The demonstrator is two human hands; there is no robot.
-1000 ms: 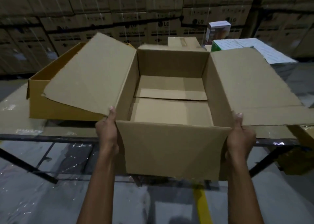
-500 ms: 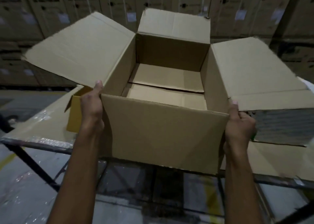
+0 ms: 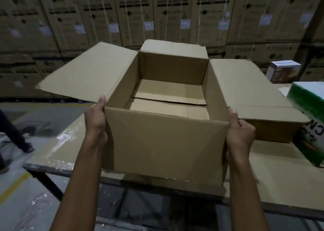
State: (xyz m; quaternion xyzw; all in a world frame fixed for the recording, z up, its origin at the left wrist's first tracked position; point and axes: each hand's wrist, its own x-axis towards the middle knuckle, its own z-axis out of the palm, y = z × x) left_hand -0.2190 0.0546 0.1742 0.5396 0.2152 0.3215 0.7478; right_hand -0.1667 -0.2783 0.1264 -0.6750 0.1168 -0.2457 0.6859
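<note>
1. The left hand (image 3: 95, 120) grips the near-left corner of the open cardboard box (image 3: 164, 143). Its thumb lies up along the corner edge, and its fingers are hidden behind the side wall.
2. The right hand (image 3: 239, 134) holds the near-right corner the same way, thumb pointing up to the rim and fingers curled round the side wall.
3. The box sits between the two hands at the near edge of the counter (image 3: 280, 178). I cannot tell whether it rests there or is held just above.
4. Its left flap spreads out toward 10 o'clock over the counter's left edge, its right flap lies out toward 3 o'clock, and its far flap stands up at 12.
5. Inside the box only its own bottom flaps show, with a seam running across.
6. At 3 o'clock a green-and-white carton (image 3: 312, 118) stands just beside the right flap, with bare counter nearer than it.
7. A small white box (image 3: 284, 71) stands at 2 o'clock, and stacked cartons (image 3: 175, 17) fill the far wall.
</note>
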